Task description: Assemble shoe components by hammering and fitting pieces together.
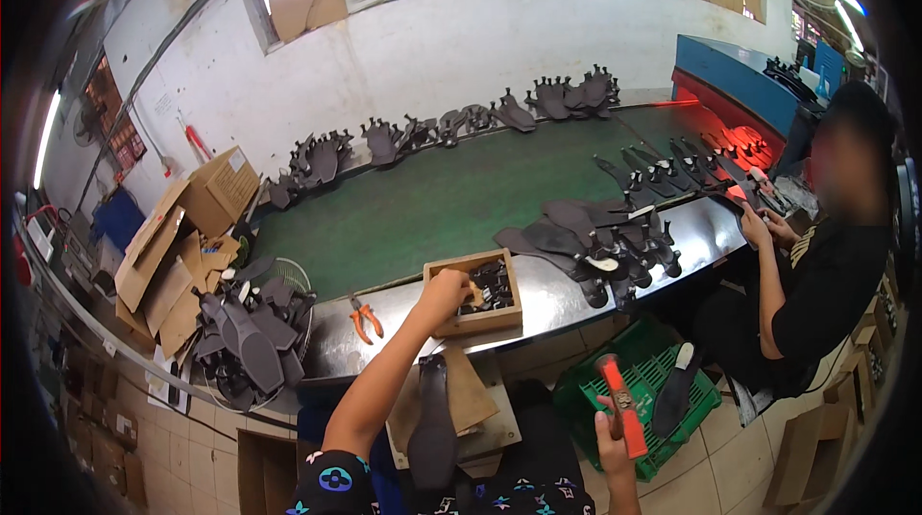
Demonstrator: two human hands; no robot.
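Pointing up the frame's lower centre, the sole (433, 430) lies nearer the left hand (445, 293), closure unclear, than the right hand (612, 442) clamped around the hammer (624, 404).

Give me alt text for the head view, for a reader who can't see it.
A person's left hand reaches into a wooden box of small dark parts while their right hand holds a red tool. A dark sole lies before them; a co-worker is at the right.

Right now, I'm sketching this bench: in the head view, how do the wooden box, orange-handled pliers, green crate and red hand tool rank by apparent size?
Largest to smallest:
1. Green crate
2. Wooden box
3. Red hand tool, perhaps enlarged by nearness
4. Orange-handled pliers
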